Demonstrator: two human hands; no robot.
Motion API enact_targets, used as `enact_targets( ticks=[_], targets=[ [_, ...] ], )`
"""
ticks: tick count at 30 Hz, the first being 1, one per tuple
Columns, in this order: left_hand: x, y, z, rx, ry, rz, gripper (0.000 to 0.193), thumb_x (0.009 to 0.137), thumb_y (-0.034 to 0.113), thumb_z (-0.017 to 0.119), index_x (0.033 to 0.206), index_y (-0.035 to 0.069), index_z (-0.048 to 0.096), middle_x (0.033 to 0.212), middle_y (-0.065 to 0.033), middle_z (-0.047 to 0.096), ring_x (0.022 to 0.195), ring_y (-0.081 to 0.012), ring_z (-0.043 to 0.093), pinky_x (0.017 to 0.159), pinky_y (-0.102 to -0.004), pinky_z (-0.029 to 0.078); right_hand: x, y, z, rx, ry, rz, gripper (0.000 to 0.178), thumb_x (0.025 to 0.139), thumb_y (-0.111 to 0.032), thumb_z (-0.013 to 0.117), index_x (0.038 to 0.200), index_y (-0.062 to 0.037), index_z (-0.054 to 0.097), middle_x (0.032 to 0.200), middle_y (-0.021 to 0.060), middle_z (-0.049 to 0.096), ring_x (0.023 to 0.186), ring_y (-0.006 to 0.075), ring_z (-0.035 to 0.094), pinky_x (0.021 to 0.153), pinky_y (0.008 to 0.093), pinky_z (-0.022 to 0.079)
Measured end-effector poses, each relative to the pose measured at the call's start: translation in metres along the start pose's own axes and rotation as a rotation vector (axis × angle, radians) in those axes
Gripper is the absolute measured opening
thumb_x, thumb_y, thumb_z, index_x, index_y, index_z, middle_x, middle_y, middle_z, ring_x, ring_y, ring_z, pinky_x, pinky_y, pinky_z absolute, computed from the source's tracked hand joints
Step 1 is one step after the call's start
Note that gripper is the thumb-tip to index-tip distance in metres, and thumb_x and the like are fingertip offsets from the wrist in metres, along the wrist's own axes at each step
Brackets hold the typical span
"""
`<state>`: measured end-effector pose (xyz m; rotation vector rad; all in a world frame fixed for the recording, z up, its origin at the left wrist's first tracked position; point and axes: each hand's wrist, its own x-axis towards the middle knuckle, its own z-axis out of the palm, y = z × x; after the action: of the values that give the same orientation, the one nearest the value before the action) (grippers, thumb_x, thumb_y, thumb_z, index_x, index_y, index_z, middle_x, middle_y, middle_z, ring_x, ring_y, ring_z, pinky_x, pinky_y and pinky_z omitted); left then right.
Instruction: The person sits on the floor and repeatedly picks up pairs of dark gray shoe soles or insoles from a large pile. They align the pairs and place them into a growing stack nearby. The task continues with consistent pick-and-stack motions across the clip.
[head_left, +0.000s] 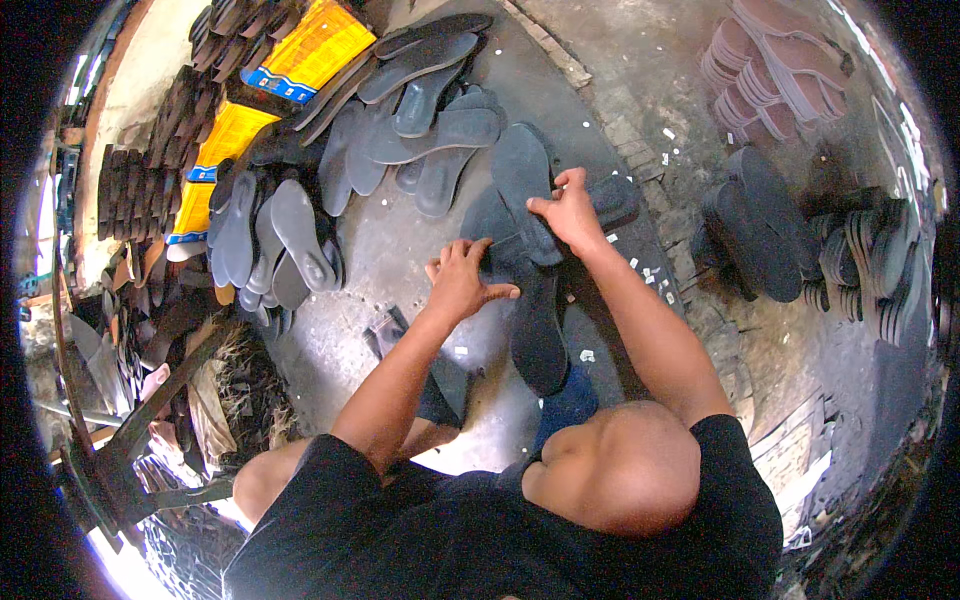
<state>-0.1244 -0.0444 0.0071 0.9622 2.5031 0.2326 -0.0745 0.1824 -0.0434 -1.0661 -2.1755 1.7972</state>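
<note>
I am sitting low over a concrete floor [400, 230], my knees and black shorts at the lower edge. My left hand [460, 280] presses its fingers onto the edge of a long dark grey shoe sole [537, 335] that lies on the floor before me. My right hand [570, 210] grips a second dark grey sole [520, 165] that lies across the top of the first one. The two soles overlap between my hands. More dark pieces lie under them, at my right hand's far side.
A heap of grey soles [275, 235] lies to the left, and more [430, 95] lie ahead. Yellow and blue packs [310, 45] sit at the top left. Pinkish soles [770, 70] and black sole stacks [760, 235] stand on the right. A wooden frame [130, 430] is at the lower left.
</note>
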Motion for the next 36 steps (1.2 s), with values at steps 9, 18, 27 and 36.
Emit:
enact_targets(
  ticks=[9, 18, 27, 36],
  targets=[
    [0.018, -0.02, 0.049, -0.299, 0.165, -0.128, 0.076, 0.082, 0.054, 0.082, 0.137, 0.005, 0.061, 0.11, -0.0224, 0.072, 0.101, -0.0428, 0.069, 0.097, -0.05, 0.052, 0.017, 0.01, 0.002, 0.064, -0.056, 0.061, 0.102, 0.072, -0.036, 0.092, 0.147, 0.0114, 0.042, 0.143, 0.0337, 0.055, 0.131, 0.0443, 0.058, 0.111, 0.0464, 0.046],
    [0.034, -0.008, 0.015, -0.278, 0.367, -0.288, 0.057, 0.094, 0.033, 0.074, 0.135, -0.001, 0.054, 0.107, -0.0274, 0.07, 0.105, -0.0471, 0.066, 0.097, -0.0551, 0.046, 0.001, -0.057, -0.06, 0.755, 0.009, -0.328, 0.067, 0.088, -0.021, 0.082, 0.143, 0.0032, 0.051, 0.135, 0.0153, 0.063, 0.126, 0.0293, 0.059, 0.113, 0.0418, 0.043],
    [0.083, 0.049, -0.084, -0.856, 0.367, 0.113, 0.061, 0.107, 0.029, 0.059, 0.157, -0.002, 0.04, 0.158, -0.0236, 0.048, 0.147, -0.0299, 0.046, 0.121, -0.036, 0.033, -0.02, -0.068, -0.076, 1.008, -0.287, -0.217, 0.059, 0.093, -0.015, 0.076, 0.145, -0.0028, 0.05, 0.136, 0.0108, 0.063, 0.124, 0.0262, 0.06, 0.111, 0.0421, 0.045],
    [-0.011, 0.105, 0.04, -0.438, 0.491, 0.036, 0.097, 0.086, 0.035, 0.084, 0.154, -0.007, 0.029, 0.141, -0.029, 0.049, 0.129, -0.0475, 0.049, 0.113, -0.0529, 0.038, -0.005, -0.051, -0.075, 0.959, 0.102, -0.269, 0.074, 0.089, -0.009, 0.078, 0.15, 0.0006, 0.037, 0.14, 0.0151, 0.058, 0.125, 0.0314, 0.059, 0.111, 0.0448, 0.045]
  ],
)
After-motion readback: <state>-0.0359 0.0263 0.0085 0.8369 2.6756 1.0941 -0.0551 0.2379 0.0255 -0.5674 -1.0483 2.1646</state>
